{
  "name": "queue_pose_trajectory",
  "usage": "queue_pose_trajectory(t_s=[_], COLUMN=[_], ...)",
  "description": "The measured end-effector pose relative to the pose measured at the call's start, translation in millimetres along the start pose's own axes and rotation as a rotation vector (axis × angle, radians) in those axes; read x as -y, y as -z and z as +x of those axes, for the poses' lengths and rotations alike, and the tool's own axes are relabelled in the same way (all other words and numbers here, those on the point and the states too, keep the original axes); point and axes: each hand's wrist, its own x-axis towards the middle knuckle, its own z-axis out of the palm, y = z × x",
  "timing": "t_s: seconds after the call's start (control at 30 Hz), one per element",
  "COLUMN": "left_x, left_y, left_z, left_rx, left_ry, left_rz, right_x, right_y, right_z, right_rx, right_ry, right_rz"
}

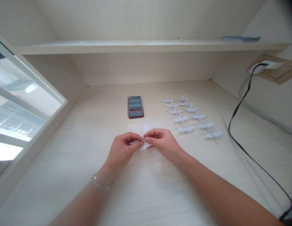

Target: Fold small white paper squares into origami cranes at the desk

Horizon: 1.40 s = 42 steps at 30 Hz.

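Observation:
A small white piece of folded paper (146,145) is pinched between my two hands just above the desk, mostly covered by the fingers. My left hand (124,147) grips its left side between thumb and forefinger. From the other side my right hand (162,140) pinches it, the fingertips of both hands nearly touching. To the right of my hands, several white paper cranes (181,119) stand on the desk in two slanting rows. Beyond my hands lies a dark rectangular object (135,107) with a blurred-out surface.
A black cable (240,144) runs from a wall socket (275,68) down the right side of the desk. A shelf (146,47) spans the back above the desk (89,110). A window frame (42,125) borders the left side.

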Motion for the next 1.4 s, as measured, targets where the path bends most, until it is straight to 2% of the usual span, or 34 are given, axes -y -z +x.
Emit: queue_pose_trajectory(t_s=[0.33,0.73,1.13,1.4], left_x=[2.0,-1.8,-1.5,-2.4], left_y=[2.3,0.2,-0.5,-1.5], left_z=[1.6,-0.8,2.2,1.7], left_rx=[0.046,0.01,0.033,0.032], left_ry=[0.028,-0.024,0.113,0.115], left_rz=[0.002,0.076,-0.108,-0.154], right_x=[1.0,1.7,1.7,-0.4], right_y=[1.0,1.4,1.7,2.4], right_z=[0.2,0.0,1.3,0.5], right_rx=[-0.034,0.0,-0.013,-0.018], right_ry=[0.004,0.005,0.018,0.091], right_rz=[-0.039,-0.058,-0.099,-0.19])
